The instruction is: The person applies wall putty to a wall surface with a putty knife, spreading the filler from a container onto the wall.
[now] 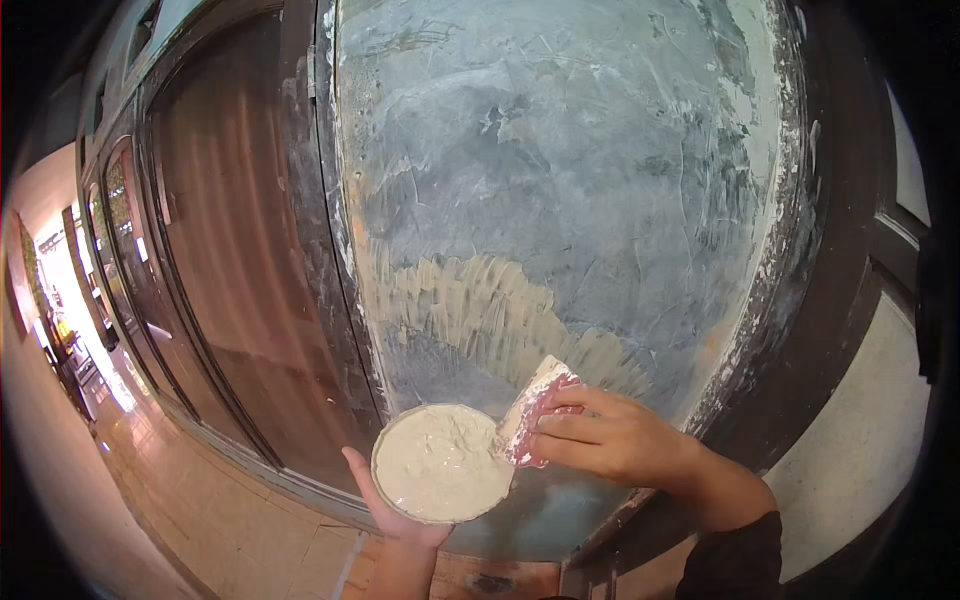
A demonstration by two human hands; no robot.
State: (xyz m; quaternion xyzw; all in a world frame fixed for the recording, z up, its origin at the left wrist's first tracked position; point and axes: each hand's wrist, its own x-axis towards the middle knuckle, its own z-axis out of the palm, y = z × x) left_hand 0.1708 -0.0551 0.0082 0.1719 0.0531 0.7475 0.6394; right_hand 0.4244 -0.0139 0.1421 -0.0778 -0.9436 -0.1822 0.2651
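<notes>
My left hand (395, 510) cradles a round container (442, 462) of pale, creamy paste from below, thumb up along its left side. My right hand (615, 440) grips a pink flat spreader (540, 405) smeared with white paste, its lower end at the right rim of the container, over the paste. Behind both hands stands a grey-blue wall panel (560, 170), with a band of beige streaky smears (470, 305) across its lower part.
A dark-framed glazed door (225, 250) with a brownish curtain is left of the panel. A dark frame with pale panels (840, 480) stands at the right. A tiled floor (220, 500) runs toward a bright opening (75, 290) at far left.
</notes>
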